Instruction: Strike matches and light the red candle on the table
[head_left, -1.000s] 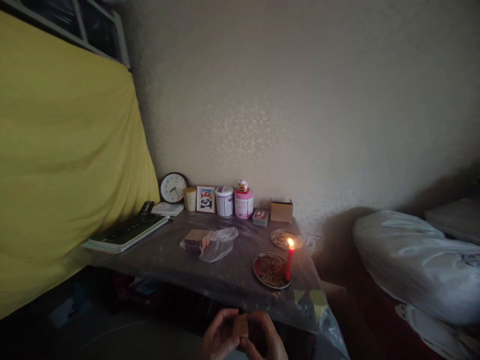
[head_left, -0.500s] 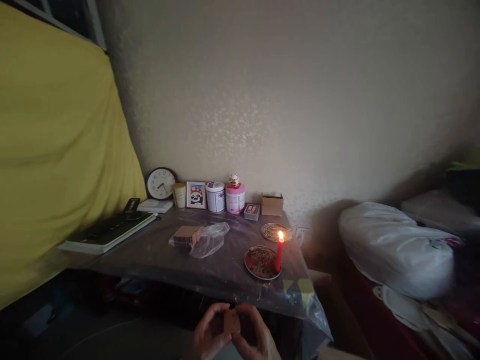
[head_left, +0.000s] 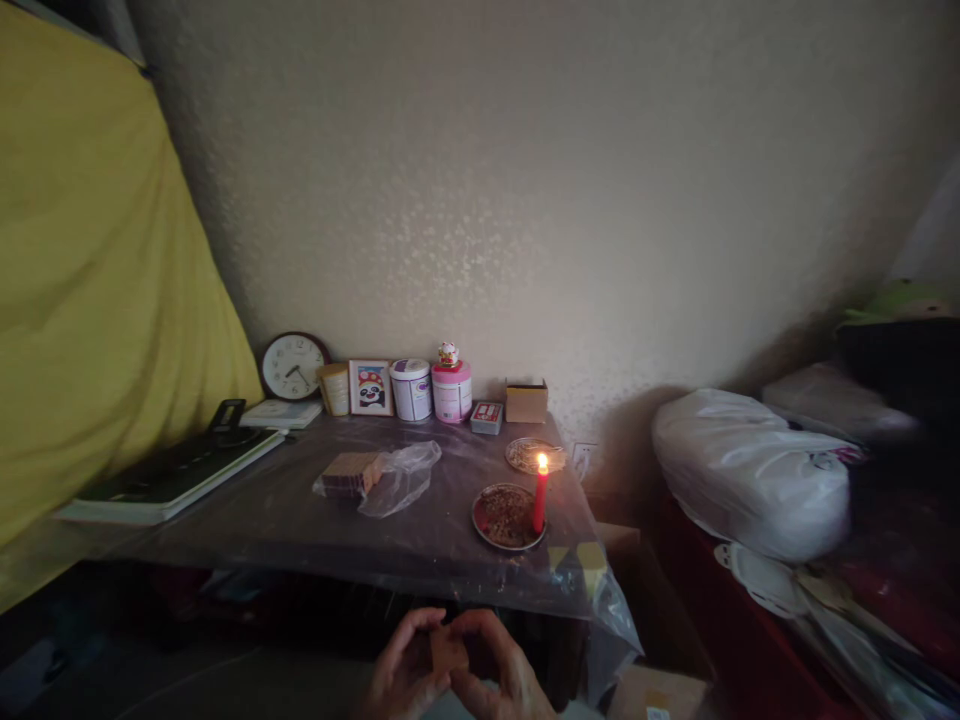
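So, cloth [head_left: 105, 260]: yellow, far left.
Book [head_left: 172, 478]: flat on the table [head_left: 427, 545], left end.
Clock [head_left: 295, 366]: at the back, by the wall [head_left: 570, 220].
Stack [head_left: 349, 474]: brown, on the table with clear plastic [head_left: 405, 478] bunched beside it.
Left hand [head_left: 401, 668]: pinching one side of the block [head_left: 448, 655].
Block: small, tan, between both hands, just in front of the table's near edge.
Right hand [head_left: 504, 668]: same deal, gripping its other side.
Candle [head_left: 540, 502]: red, lit, standing on a plate [head_left: 496, 522], right part of the table.
Bag [head_left: 750, 475]: white, bulging, far right.
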